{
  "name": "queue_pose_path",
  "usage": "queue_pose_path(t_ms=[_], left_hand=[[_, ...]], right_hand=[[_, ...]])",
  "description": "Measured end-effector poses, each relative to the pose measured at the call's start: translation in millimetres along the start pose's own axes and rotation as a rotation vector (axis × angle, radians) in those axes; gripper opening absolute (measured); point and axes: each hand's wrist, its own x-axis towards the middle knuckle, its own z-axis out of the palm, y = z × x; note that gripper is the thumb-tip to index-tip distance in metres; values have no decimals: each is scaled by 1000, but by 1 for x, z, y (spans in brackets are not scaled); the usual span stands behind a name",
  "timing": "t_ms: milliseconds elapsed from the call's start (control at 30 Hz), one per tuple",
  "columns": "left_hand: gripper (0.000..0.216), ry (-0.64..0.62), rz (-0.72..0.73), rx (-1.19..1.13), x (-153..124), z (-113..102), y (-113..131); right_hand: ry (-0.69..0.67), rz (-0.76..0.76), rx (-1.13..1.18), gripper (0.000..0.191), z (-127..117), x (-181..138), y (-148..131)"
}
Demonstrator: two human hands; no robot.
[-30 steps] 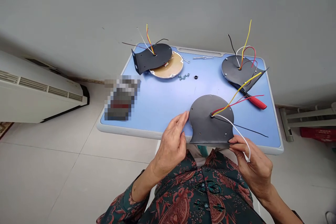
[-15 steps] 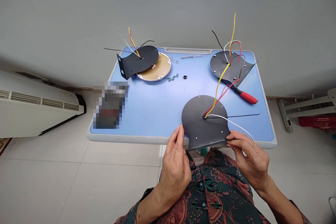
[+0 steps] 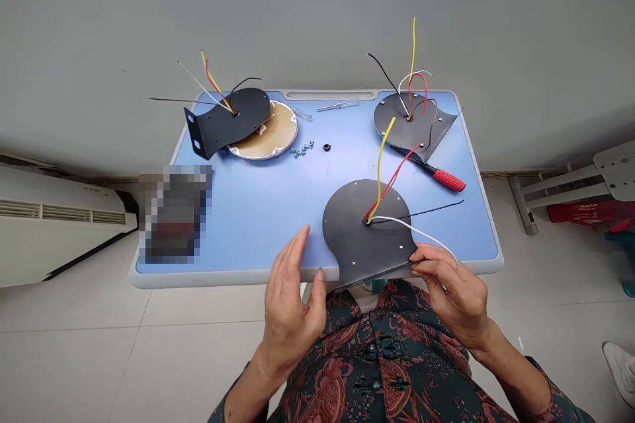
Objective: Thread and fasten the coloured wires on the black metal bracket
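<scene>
A dark grey metal bracket plate (image 3: 362, 238) with a rounded head lies at the table's front edge, its straight end jutting past it. Yellow, red, white and black wires rise from a hole in its middle. My right hand (image 3: 451, 287) pinches the plate's near right corner between thumb and fingers. To the left of the plate, my left hand (image 3: 295, 297) is held apart from it, thumb and fingers spread, with nothing in the grasp.
On the blue table (image 3: 258, 218) lie another wired plate (image 3: 238, 122) over a round tan disc (image 3: 278, 135), small screws (image 3: 302, 149), a black ring (image 3: 327, 147), a thin clear-handled screwdriver (image 3: 338, 106), a third wired plate (image 3: 397, 115) over a red-handled tool (image 3: 449, 180), and a blurred dark object (image 3: 176, 211).
My left hand has let go of the plate's left edge, moved left and opened. The right hand keeps its pinch. The whole view has shifted, so the table appears further left.
</scene>
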Motion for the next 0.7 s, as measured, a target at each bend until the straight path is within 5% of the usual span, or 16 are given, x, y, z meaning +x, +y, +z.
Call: queue_pose_path(t_ms=[200,700], left_hand=[[79,-257,23,-151,38,-6,-22],[79,-129,72,-38,14,4,-1]], right_hand=[[2,-1,-21,32,2,-3,2],[-12,41,-11,28,-1,1,1]])
